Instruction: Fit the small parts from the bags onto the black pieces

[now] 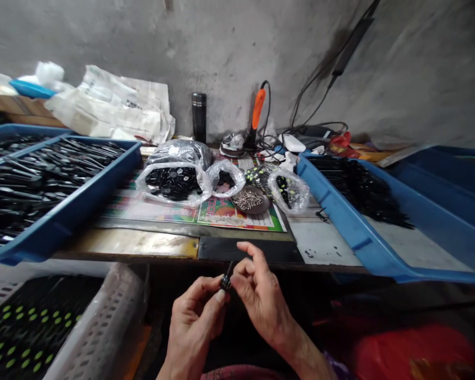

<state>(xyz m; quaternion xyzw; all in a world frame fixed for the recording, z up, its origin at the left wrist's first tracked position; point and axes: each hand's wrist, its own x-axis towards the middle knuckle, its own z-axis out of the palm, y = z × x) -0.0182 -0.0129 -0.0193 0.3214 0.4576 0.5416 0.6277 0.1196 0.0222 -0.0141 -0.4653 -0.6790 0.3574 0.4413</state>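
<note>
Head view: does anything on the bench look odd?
Yes: a small stray black piece lies on the pale bench top just outside the blue tray, apart from the black pieces heaped inside it.

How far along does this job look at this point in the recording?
Looks done: the blue tray at left holds neat rows of long black pieces. In hand: a small black piece pinched between the left hand and right hand. Still left: clear plastic bags of small black parts.

An orange-handled electric tool (257,108) trailing tangled black cables (279,145) stands with a black flask (198,117) and crumpled paper bags (114,105) at the back of the table (320,243), against a stained concrete wall (237,47).
</note>
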